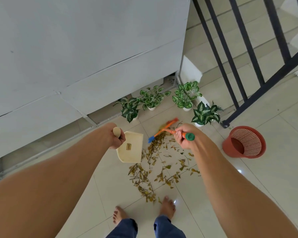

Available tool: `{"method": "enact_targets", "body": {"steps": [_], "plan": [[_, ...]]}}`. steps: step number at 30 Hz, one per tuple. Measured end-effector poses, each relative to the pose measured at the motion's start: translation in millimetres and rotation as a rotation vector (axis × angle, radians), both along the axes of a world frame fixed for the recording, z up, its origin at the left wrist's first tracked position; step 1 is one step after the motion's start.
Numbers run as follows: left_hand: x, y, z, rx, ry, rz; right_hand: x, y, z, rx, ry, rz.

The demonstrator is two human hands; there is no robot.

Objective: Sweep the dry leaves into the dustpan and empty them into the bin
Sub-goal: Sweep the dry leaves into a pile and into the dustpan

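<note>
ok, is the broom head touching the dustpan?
Apart. The head view shows a strip of bare tile between the blue end of the broom head and the dustpan rim.

The floor [279, 182] is open on the right up to the bin [230, 148]. Plants [185, 96], wall [76, 57] and railing [265, 87] block the back.

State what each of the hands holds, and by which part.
The left hand grips the dustpan by its handle's top end; right hand grips the broom near its handle's green-capped end.
</note>
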State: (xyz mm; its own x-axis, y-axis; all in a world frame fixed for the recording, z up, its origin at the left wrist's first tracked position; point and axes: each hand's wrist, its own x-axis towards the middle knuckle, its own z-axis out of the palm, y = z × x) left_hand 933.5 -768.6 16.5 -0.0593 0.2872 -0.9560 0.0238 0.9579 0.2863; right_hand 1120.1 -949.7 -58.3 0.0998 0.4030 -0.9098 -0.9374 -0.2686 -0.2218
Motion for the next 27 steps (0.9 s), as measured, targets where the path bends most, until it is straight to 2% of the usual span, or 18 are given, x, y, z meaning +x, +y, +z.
{"method": "enact_targets", "body": {"steps": [5,9,17,21,23,27], "plan": [[6.7,4.8,0.7,-0.006,-0.007,-0.023,-6.4,-24.6,5.3,0.085,-0.005,0.014],[12.5,2.7,5.2,0.01,-0.001,-0.036,4.2,-11.2,2.0,0.123,0.026,-0.064],[15.8,6.6,10.3,0.026,0.001,-0.093,-3.2,-28.4,6.7,0.012,0.049,-0.208],[15.6,10.4,9.0,0.025,-0.001,-0.167,-21.6,-56.1,9.7,0.14,0.104,-0.25],[13.0,10.1,9.3,0.022,-0.006,-0.186,-31.9,-56.6,6.0,0.225,0.13,-0.347],[-2.6,10.1,12.0,0.016,-0.027,-0.213,-47.7,-44.7,-2.2,0.174,0.053,-0.41]]}}
